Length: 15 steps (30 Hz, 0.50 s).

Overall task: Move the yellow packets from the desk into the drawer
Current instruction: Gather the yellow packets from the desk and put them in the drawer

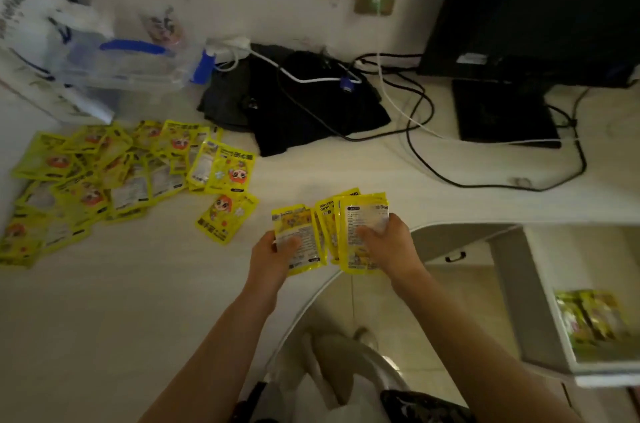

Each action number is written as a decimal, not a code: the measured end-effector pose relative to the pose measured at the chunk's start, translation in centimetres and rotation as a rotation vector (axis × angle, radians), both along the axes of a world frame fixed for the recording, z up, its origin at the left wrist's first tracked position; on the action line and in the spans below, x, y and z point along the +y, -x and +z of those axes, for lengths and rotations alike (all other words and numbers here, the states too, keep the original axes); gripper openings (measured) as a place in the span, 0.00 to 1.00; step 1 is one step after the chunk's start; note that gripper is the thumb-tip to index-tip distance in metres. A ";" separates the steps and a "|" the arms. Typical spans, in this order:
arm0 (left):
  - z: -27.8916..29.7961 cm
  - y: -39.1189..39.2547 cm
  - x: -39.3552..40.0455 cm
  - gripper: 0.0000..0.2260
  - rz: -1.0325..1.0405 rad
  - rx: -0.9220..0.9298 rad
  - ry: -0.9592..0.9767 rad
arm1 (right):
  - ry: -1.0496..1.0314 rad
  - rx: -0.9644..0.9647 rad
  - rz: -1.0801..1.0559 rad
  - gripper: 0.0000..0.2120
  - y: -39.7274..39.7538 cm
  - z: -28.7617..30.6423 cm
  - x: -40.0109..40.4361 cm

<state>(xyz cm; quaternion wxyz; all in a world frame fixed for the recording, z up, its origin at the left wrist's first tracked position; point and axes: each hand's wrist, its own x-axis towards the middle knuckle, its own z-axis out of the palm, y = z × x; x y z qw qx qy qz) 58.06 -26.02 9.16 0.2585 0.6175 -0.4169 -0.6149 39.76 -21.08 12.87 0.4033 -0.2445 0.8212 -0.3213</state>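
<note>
Head view: left hand (pixel 273 254) pinches one yellow packet (pixel 300 242), right hand (pixel 389 244) clamps a fanned stack (pixel 349 214) above the tabletop (pixel 138 301) edge. Loosely fanned packets could slide out and miss the drawer (pixel 595 377).

A clear plastic box (pixel 114 69) with blue handle sits by the wall, beside dark folded cloth (pixel 298 110), tangled cables (pixel 419 131) and a black monitor (pixel 540 6).

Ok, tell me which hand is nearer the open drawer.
Right. The right hand, holding yellow packets, is closer to the drawer at lower right; the left hand, gripping another packet, sits farther left over the desk.
</note>
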 end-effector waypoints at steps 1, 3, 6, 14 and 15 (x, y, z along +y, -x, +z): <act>0.2 0.9 0.7 0.07 -0.024 -0.001 0.000 | 0.000 -0.011 -0.039 0.16 0.8 -0.1 1.4; 0.5 2.9 2.2 0.07 -0.091 -0.002 0.009 | 0.000 -0.047 -0.111 0.14 2.4 -0.3 4.2; 0.6 6.1 4.8 0.06 -0.237 -0.032 0.045 | 0.000 -0.064 -0.220 0.14 4.8 -0.6 8.8; 0.7 14.5 14.9 0.05 -0.482 0.002 0.024 | 0.035 -0.131 -0.562 0.12 10.6 -0.9 22.1; 0.4 15.4 16.3 0.05 -0.498 0.000 0.016 | 0.033 -0.135 -0.588 0.12 11.3 -1.1 23.9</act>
